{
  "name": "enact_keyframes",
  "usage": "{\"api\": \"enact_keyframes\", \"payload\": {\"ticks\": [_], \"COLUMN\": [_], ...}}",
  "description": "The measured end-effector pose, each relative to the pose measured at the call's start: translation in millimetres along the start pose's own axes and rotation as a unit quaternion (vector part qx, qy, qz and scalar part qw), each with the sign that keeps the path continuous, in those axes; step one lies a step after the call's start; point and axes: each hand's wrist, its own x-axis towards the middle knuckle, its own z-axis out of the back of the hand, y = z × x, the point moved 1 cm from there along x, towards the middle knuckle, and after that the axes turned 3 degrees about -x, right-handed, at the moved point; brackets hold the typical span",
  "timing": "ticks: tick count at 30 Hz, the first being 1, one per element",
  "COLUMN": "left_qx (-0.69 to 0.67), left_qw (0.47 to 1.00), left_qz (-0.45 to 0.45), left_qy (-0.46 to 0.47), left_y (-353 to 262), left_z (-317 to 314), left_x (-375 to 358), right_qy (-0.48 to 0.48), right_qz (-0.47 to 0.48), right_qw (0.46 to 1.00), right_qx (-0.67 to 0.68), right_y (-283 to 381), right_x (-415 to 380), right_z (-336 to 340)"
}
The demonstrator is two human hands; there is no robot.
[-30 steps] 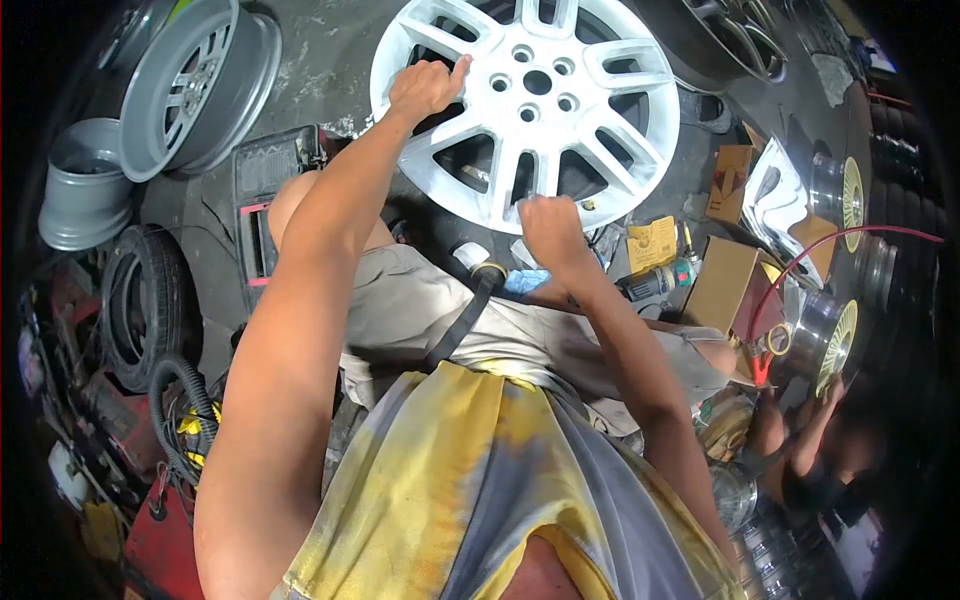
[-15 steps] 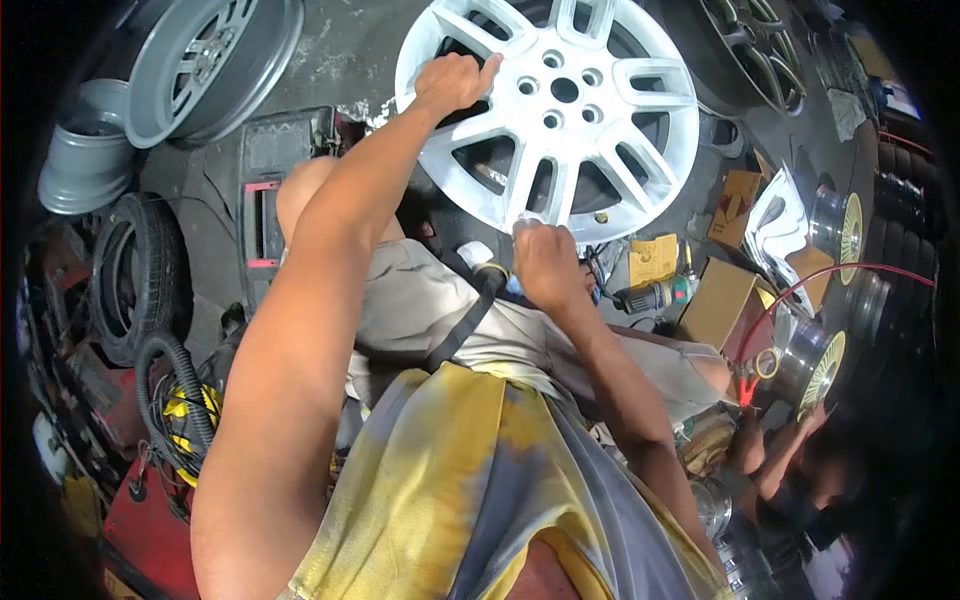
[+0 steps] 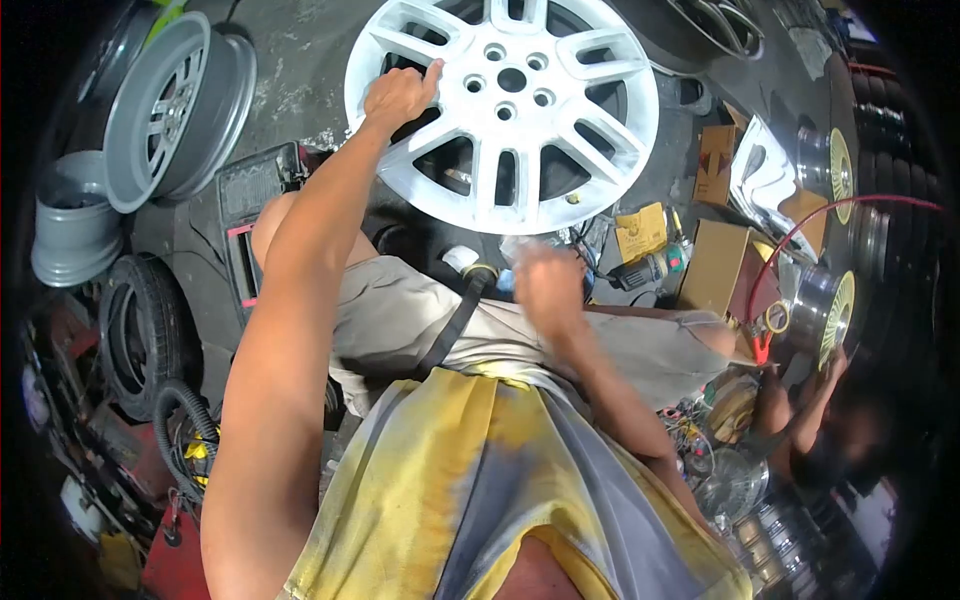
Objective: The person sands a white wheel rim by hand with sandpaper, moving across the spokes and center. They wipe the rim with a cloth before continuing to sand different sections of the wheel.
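Note:
A large white-painted alloy wheel (image 3: 487, 165) with paired spokes and a ring of bolt holes is tilted in front of my knees. My left hand (image 3: 398, 97) grips one of its spokes at the left, fingers curled over and thumb pointing up toward the hub. Below the wheel's lower edge, apart from it, my right hand (image 3: 550, 285) is closed and smeared by motion. Something small, pale and greyish shows at its fingertips, too blurred to name.
A power tool (image 3: 640, 270) lies right of the wheel near cardboard boxes (image 3: 712, 265). Grey wheels (image 3: 160, 115) and a tyre (image 3: 145, 335) stand at left. At the lower right, another person's hand (image 3: 832, 368) touches a wheel with a yellow-spoked face (image 3: 838, 318).
My right hand has come off the wheel's lower edge and down toward my lap. My left hand keeps its hold on the spoke. The view has shifted, moving the wheel leftward and up.

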Motion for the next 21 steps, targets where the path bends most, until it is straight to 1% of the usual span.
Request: {"api": "enact_keyframes", "payload": {"ticks": [1,2,4,5,6,8,9,10,12,16,18,19,20,21], "left_qx": [-0.001,0.011,0.029,0.031,0.034,0.032,0.032,0.036,0.046,0.045,0.05,0.045,0.039,0.033], "left_qw": [1.0,1.0,1.0,0.999,0.999,0.999,0.999,0.999,0.999,0.999,0.999,0.999,0.999,0.999], "left_qz": [-0.007,-0.021,-0.002,0.005,0.002,0.007,0.013,0.01,0.019,0.029,0.017,0.021,0.025,0.026], "left_qy": [-0.008,-0.019,0.001,-0.008,-0.007,-0.004,-0.003,-0.004,0.001,0.01,0.01,0.0,-0.01,0.0], "left_y": [0.6,-0.1,-6.7,-4.9,-5.3,-6.9,-9.8,-10.2,-9.9,-7.2,-5.9,-5.4,-5.2,-3.3], "left_z": [-0.7,-0.4,6.6,4.1,5.7,6.3,9.1,9.1,8.9,6.0,7.5,5.9,3.0,1.8], "left_x": [0.3,0.4,-3.1,-0.7,0.3,-2.9,-6.1,-5.6,-3.9,-0.3,2.7,2.0,1.5,4.1], "right_qy": [0.026,0.019,-0.01,-0.057,-0.059,-0.113,-0.1,-0.104,-0.07,-0.088,-0.09,-0.097,-0.084,-0.118], "right_qz": [-0.072,-0.082,-0.087,-0.07,-0.073,-0.108,-0.148,-0.15,-0.233,-0.242,-0.273,-0.274,-0.274,-0.264], "right_qw": [0.996,0.996,0.996,0.996,0.996,0.985,0.978,0.977,0.959,0.947,0.939,0.939,0.942,0.946], "right_qx": [-0.041,-0.039,-0.033,-0.01,-0.008,0.076,0.108,0.111,0.145,0.194,0.191,0.184,0.174,0.149], "right_y": [-8.4,-19.1,-37.0,-38.0,-38.6,-41.9,-44.0,-43.7,-43.2,-24.2,-22.7,-38.2,-47.4,-53.7], "right_x": [1.8,-2.7,-9.7,-11.5,-8.1,4.5,15.1,20.6,27.8,9.0,33.2,51.1,71.3,92.0], "right_z": [6.5,4.0,-11.0,-18.5,-24.6,-35.7,-38.0,-36.8,-32.1,-13.1,-4.0,-23.4,-24.6,-26.9]}}
